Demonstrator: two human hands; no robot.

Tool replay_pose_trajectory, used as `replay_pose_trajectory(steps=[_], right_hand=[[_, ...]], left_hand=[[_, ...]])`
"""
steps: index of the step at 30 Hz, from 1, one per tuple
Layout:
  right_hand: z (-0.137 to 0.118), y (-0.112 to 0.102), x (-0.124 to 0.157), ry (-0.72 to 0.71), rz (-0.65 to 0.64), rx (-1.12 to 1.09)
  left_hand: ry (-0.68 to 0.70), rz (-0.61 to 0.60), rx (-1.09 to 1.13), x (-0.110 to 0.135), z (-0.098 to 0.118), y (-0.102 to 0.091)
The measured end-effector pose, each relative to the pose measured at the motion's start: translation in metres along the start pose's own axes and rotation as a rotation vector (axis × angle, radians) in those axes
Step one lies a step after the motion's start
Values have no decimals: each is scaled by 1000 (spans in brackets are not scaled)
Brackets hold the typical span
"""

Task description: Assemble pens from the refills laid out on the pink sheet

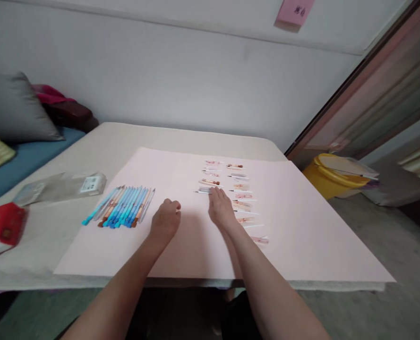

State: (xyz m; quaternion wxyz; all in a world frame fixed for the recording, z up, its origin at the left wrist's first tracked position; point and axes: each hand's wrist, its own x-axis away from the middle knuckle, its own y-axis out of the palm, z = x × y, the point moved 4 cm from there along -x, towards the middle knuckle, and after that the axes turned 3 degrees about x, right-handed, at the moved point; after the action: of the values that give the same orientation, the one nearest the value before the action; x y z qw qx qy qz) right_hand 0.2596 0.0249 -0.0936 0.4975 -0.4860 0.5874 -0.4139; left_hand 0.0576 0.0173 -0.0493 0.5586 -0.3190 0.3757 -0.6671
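Note:
My right hand (221, 205) reaches forward over the sheet, its fingers close together and bent down over the right end of a grey see-through pen (204, 189). A thin white refill with a dark tip (200, 192) lies along that pen's near side; the thumb is hidden. To the left, my left hand (165, 218) rests just above the sheet with its fingers curled in and nothing visible sticking out. Beside it lies a fanned group of blue, brown and grey pens (124, 205). A brown-ended pen (210, 182) sits just beyond my right fingertips.
Pen parts and refills (243, 187) form two columns on the pale pink sheet (309, 226). At the left are a clear plastic package (64, 186) and a red packet (2, 229). A yellow bin (332, 174) stands right of the table; a wall (181, 80) rises behind it.

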Motion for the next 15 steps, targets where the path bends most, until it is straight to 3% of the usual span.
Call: replay_pose_trajectory(steps=[6, 11, 15], right_hand=[[-3, -14, -7, 83, -16, 20], [0, -24, -5, 141, -9, 89], [-4, -12, -2, 152, -84, 95]], left_hand=[[-141, -40, 592, 8, 7, 15], [-458, -170, 1144, 19, 7, 34], [-642, -187, 1341, 24, 11, 47]])
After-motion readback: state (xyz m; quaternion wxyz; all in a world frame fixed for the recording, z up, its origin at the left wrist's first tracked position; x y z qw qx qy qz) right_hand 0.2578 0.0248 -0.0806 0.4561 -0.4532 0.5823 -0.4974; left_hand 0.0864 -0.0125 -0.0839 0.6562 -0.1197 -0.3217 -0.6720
